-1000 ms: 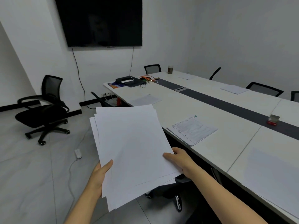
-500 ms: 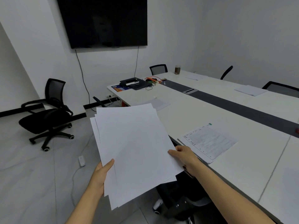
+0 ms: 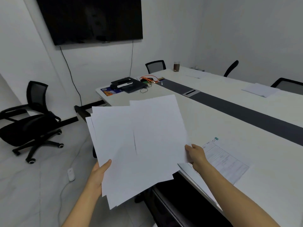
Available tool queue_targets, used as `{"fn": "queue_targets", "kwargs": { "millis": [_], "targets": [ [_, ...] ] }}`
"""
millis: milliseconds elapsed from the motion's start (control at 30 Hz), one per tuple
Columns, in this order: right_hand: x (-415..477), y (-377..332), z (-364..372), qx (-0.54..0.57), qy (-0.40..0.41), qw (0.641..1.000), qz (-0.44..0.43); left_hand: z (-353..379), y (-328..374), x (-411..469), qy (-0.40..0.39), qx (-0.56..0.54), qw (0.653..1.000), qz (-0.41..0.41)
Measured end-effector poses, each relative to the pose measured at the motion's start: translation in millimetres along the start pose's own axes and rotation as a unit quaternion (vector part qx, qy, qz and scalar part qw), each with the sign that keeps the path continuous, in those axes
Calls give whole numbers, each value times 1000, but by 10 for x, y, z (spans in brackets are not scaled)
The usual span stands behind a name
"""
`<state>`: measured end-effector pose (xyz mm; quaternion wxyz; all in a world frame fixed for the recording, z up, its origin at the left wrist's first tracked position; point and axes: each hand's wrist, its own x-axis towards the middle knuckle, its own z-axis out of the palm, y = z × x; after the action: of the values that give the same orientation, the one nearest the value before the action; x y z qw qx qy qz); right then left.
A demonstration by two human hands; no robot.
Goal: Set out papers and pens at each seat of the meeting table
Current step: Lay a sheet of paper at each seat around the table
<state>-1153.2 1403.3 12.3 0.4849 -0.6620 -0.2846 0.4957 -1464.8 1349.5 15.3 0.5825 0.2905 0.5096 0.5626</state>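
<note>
Stack of white paper [image 3: 124,161] gripped in left hand [image 3: 98,176], top sheet [image 3: 157,125] pinched by right hand [image 3: 196,155]; brown-filled glass jar [image 3: 176,66] on white table [image 3: 213,128].

Left hand [image 3: 98,175] grips the papers [image 3: 139,145] with thumb on top, right hand [image 3: 196,155] pinches their right edge

Papers [image 3: 139,145] in left hand [image 3: 98,176], right hand [image 3: 196,155]
</note>
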Motion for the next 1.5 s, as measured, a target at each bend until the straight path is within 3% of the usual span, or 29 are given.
{"fn": "queue_targets", "kwargs": {
  "millis": [167,333,533,633,733,900,1067,1167,1267,1367,1500],
  "targets": [
    [348,133,-225,49,118,991,29,12,3,265,16,-6,1000,-8],
    [601,378,-264,39,156,985,68,37,50,576,2,-3,1000,-22],
    [631,472,-183,-66,165,977,119,-78,105,803,-13,1,999,-38],
    [638,400,-63,-241,243,930,134,-198,203,953,-10,-6,999,-44],
    [591,176,234,-320,260,908,71,-330,333,1090,-7,-10,999,-42],
    [565,-207,1004,-260,179,948,-40,-561,510,1268,-11,-18,999,-32],
    [323,-512,1860,-120,5,988,-92,-896,744,1404,0,-28,1000,2],
    [114,-623,2326,-103,-112,985,-84,-1204,873,1460,13,-33,999,14],
    [-12,-624,2751,-162,-174,965,-113,-1540,991,1502,29,-42,999,5],
    [-102,-584,3104,-177,-221,951,-122,-1840,1093,1533,37,-51,998,12],
    [-146,-527,3414,-166,-227,951,-127,-2127,1161,1578,44,-54,997,19]
  ]
}}
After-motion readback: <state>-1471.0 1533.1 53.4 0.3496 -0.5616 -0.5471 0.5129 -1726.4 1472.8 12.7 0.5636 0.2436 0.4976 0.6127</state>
